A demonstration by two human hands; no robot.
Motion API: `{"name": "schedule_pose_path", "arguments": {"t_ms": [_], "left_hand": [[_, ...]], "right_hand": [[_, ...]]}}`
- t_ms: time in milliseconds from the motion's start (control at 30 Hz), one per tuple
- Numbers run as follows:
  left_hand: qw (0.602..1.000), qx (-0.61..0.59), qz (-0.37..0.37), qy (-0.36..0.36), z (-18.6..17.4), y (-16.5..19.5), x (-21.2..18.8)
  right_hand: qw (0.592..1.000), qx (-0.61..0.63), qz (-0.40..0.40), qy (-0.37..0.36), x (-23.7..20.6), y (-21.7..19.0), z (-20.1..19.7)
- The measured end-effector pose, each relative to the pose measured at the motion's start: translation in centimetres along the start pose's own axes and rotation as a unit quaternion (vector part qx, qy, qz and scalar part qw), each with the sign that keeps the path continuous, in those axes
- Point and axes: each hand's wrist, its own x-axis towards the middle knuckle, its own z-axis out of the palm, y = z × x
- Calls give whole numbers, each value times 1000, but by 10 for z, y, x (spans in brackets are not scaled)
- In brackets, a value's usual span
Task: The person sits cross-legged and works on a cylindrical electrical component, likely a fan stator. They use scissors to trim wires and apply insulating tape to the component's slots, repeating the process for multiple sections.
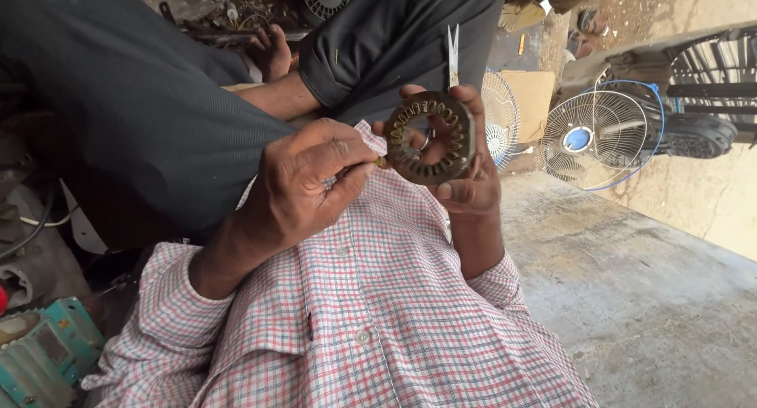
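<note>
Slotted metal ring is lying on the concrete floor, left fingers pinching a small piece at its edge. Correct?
Not quite. The slotted metal ring is not on the concrete floor: the right hand holds it up in front of the checked shirt. The left hand does pinch a small piece at its edge. The head view shows it.

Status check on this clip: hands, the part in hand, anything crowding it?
Right hand grips round slotted metal stator ring. Left hand pinches a small tool at its rim, tip hidden. Checked shirt directly behind; nothing blocking.
</note>
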Motion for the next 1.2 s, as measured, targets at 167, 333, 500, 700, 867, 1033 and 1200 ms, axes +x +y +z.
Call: {"name": "schedule_pose_path", "arguments": {"t_ms": [167,333,500,700,867,1033,1200], "left_hand": [[1000,-1,-3,0,1,3,-1],[999,34,15,13,7,2,3],[995,90,47,15,8,2,5],[984,162,77,-4,7,-3,10],[959,253,113,-61,4,-5,17],[966,247,55,-58,4,-2,22],[967,248,45,-27,12,0,21]], "right_hand": [[998,-28,-34,-33,5,1,4],[994,-92,-52,-20,1,4,12],[988,-137,-66,-13,0,8,17],[985,-167,-43,9,-3,8,22],[965,-252,-66,-21,4,8,16],[959,-275,-57,-24,5,10,16],[960,-271,-65,-21,7,11,16]]}}
